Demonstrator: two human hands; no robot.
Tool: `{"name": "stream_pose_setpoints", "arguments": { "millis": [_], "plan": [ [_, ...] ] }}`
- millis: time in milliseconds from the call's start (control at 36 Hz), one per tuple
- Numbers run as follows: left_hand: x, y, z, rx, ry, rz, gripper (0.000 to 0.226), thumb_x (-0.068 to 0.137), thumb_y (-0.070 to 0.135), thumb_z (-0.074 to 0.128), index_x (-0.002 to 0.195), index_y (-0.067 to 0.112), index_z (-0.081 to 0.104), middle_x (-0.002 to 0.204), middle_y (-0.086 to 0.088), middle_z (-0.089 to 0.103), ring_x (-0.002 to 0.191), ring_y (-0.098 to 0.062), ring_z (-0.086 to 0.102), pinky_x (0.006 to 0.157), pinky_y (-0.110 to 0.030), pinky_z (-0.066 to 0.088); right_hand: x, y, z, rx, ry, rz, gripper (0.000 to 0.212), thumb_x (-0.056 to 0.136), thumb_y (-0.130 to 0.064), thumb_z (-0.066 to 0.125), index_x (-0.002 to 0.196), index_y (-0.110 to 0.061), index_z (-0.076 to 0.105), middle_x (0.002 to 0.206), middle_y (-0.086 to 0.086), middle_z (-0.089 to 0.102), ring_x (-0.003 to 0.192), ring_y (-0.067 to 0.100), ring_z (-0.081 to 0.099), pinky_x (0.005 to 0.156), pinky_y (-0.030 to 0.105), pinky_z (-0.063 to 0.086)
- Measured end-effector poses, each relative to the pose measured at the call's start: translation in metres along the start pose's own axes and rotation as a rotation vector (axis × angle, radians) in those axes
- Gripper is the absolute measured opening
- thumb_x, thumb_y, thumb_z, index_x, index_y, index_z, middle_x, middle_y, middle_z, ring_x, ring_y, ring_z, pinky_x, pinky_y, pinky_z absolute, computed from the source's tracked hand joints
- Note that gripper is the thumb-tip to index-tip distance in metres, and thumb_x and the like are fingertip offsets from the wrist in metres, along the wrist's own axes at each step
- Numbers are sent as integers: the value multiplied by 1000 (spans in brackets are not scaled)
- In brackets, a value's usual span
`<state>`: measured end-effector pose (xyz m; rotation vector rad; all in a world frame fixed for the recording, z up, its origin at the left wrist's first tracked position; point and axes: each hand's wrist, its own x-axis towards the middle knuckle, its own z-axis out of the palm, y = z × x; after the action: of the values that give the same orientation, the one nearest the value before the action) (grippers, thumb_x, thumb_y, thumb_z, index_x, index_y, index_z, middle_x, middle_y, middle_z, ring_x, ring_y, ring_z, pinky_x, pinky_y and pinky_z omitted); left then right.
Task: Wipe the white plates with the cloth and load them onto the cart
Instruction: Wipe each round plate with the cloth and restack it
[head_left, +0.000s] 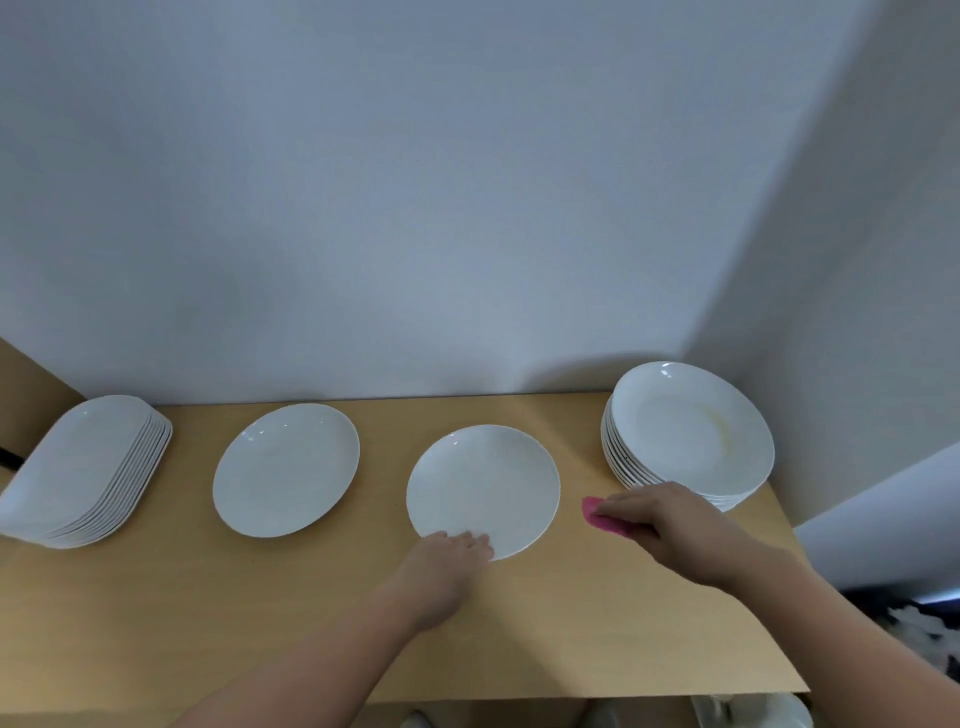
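Crockery first: the round white ceramic plate (483, 488) should feel stiff, slick, breakable. Your left hand (452, 553) rests flat fingers on its near rim; grip there. Your right hand (654, 519), just beside, clutches the soft pink cloth (597, 514).

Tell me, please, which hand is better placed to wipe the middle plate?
The right hand: its fingers hold the pink cloth beside the middle plate, while the left hand rests on its near rim.
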<state>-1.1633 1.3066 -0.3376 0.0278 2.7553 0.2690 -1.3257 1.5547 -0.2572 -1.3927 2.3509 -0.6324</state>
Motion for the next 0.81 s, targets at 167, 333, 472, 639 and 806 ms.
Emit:
{"name": "stream_pose_setpoints", "arguments": {
  "millis": [167,333,472,639,806],
  "plan": [
    [9,2,-44,-150,210,-207,57,91,3,36,144,22,38,144,3,49,120,-25,55,87,-30,42,9,-11,-16,1,220,-77,16,96,-24,59,107,-22,71,72,-38,47,64,0,43,61,13,31],
    [11,8,-87,-425,390,-281,37,102,15,37,138,17,46,120,-3,60,104,-23,56,79,-29,39,19,-20,-27,11,280,-149,19,96,-25,56,108,-23,71,78,-43,49,64,8,46,62,9,32],
    [10,12,-108,-927,481,-376,26,98,16,41,115,22,58,98,11,62,89,-8,58,68,-24,44,25,-23,-33,26,339,-182,24,95,-19,60,117,-21,70,104,-33,63,77,6,60,70,24,49],
    [1,16,-104,-1286,460,-414,30,95,11,44,103,30,67,102,0,72,99,-21,65,88,-41,53,31,-26,-35,18,328,-184,26,94,-10,62,118,-19,69,115,-19,68,93,14,67,92,42,52],
    [-2,12,-90,-1420,459,-474,28,97,9,45,96,25,68,105,-12,70,95,-27,64,84,-43,51,42,-24,-28,17,294,-199,26,95,-9,60,119,-17,68,115,-15,69,97,19,68,99,49,47]
  ]
}}
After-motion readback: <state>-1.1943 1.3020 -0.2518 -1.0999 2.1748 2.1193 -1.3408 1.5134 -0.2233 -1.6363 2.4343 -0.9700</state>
